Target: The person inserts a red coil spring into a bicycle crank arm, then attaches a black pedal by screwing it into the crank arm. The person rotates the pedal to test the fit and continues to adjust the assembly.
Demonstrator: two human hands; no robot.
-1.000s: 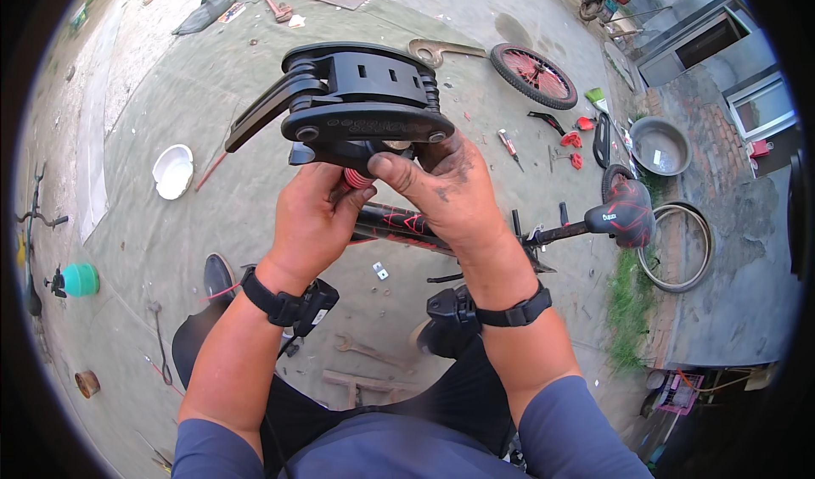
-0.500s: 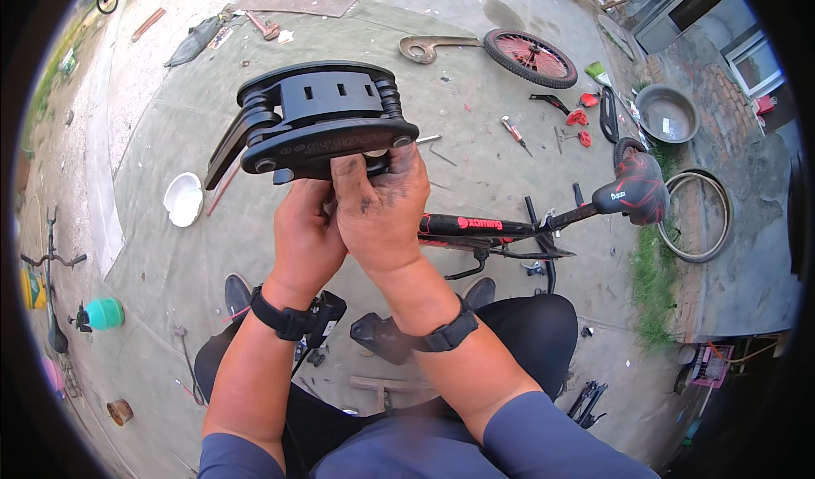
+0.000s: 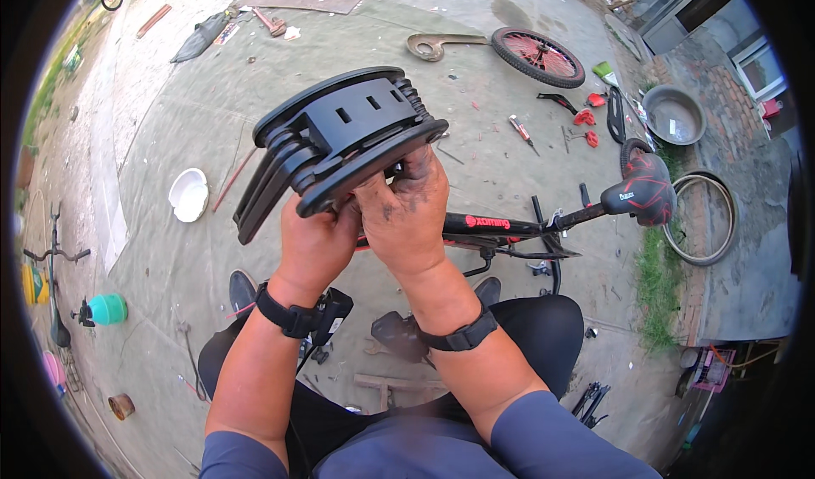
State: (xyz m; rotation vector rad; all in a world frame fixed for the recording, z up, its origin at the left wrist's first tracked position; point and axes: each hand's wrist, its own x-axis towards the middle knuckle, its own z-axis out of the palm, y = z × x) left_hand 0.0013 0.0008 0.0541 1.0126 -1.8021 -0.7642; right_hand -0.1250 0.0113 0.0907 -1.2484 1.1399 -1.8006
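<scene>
Close in front of me is a black folding multi-tool (image 3: 361,110), big in the head view, with slots along its middle body and several tool arms folded at its ends. My left hand (image 3: 316,240) is closed on its lower left side; those fingertips are partly hidden behind the tool. My right hand (image 3: 406,218), with dark smudges on it, pinches the lower right side between thumb and fingers. At the tool's left, some arms stick out downward. Beyond my hands a black and red bicycle frame (image 3: 488,226) lies on the ground, with a black and red saddle (image 3: 638,196) at its right.
A spoked wheel (image 3: 538,58) lies at the far right, near a grey basin (image 3: 672,112) and a loose tyre (image 3: 701,218). Left of my hands are a white bowl (image 3: 188,196) and a green container (image 3: 108,308). A pipe wrench (image 3: 272,24) lies far off.
The multi-tool has tilted, its right end rising and its left end dropping, and moved slightly right. Both hands have shifted a little right with it, still holding on.
</scene>
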